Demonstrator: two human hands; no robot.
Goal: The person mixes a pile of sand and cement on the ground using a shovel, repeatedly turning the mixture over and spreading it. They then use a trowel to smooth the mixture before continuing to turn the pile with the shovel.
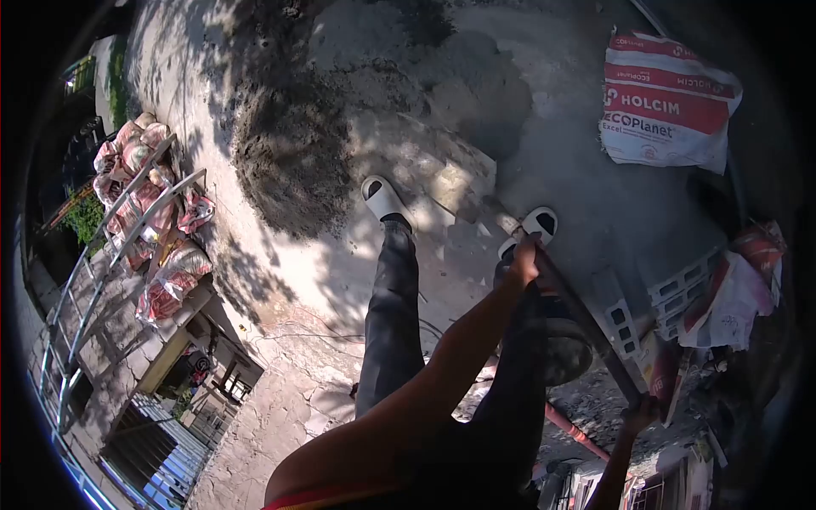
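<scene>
A long-handled shovel [586, 319] runs diagonally down to the right across my right leg. My left hand [527, 259] is wrapped round the shaft near my right foot. Farther up the shaft, at the lower right, my right hand [642, 414] grips its end. The blade end lies on the ground just beyond my feet and blends with the pale, dusty surface, so its outline is hard to make out. Past it are a heap of dark, damp-looking sand [293, 153] and a patch of grey powder [484, 89]. I stand in white slides, feet apart.
A red and white cement bag [667, 106] lies at the upper right. Hollow concrete blocks [616, 314], a bucket [568, 359] and another crumpled bag [735, 297] are on my right. At the left are stacked filled sacks [140, 187] and a metal railing [110, 272] beside a drop.
</scene>
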